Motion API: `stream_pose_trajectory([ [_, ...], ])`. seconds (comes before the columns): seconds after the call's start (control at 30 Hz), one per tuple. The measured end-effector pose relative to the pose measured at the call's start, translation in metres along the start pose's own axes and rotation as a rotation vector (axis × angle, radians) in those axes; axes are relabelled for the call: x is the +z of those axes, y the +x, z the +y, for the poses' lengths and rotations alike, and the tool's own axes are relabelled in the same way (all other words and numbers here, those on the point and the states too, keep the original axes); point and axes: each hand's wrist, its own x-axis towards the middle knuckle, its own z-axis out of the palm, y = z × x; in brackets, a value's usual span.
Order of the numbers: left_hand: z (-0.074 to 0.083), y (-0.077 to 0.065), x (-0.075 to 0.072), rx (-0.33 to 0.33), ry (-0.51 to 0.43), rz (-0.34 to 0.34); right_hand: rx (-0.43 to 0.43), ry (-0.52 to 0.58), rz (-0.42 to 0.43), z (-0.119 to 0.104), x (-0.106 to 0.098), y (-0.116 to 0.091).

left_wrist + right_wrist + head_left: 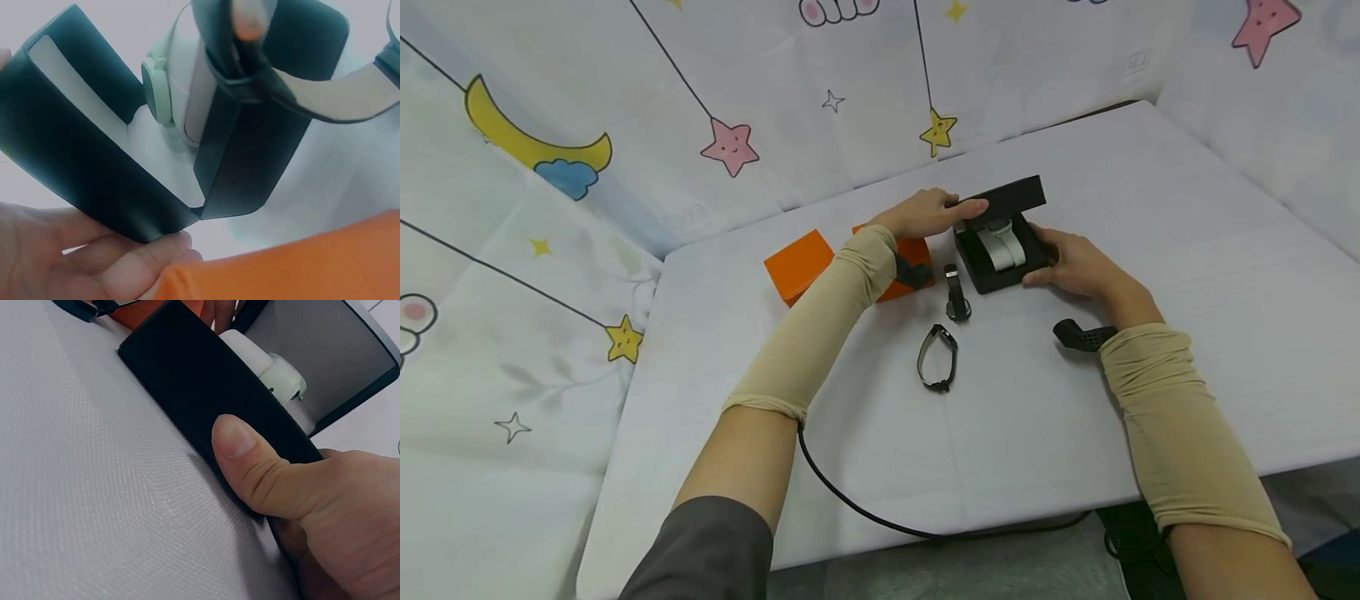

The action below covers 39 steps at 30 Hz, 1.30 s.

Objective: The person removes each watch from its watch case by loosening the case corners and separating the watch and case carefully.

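A black watch box (977,273) stands on the table with its hinged lid (1017,196) raised. Inside it sits a watch with a white strap (1002,248), whose pale green case shows in the left wrist view. My left hand (925,213) holds the lid by its left end, thumb on one side and fingers on the other. At the box's right side, my right hand (1078,263) grips the box, thumb pressed on its outer wall (206,394). A dark watch (956,296) lies just left of the box, and a second black-strapped watch (938,358) lies nearer the front.
Two orange boxes stand left of the watch box: one (799,262) farther left, another (917,250) partly hidden under my left forearm. A black cable (850,502) runs from the left sleeve along the front edge of the white table (1022,433). A printed curtain hangs behind.
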Motion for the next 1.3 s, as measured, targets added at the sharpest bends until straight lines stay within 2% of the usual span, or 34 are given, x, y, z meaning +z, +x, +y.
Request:
stream_pose_trajectory([
  [0.23, 0.001, 0.000, -0.002, 0.013, -0.024, -0.002, 0.010, 0.001, 0.000, -0.002, -0.001, -0.002],
  [0.5, 0.001, -0.001, -0.004, 0.056, -0.076, -0.019, -0.001, 0.011, 0.009, -0.001, -0.001, -0.002],
  [0.67, 0.001, 0.000, -0.006, 0.051, -0.127, -0.042, -0.010, 0.018, 0.010, 0.001, -0.001, -0.001],
  [1.0, -0.001, 0.000, -0.010, 0.044, -0.131, -0.065, -0.004, 0.026, 0.010, -0.003, -0.002, -0.002],
  [1.3, -0.001, -0.002, -0.010, 0.018, -0.179, -0.065, 0.022, 0.016, 0.000, -0.002, -0.001, -0.003],
])
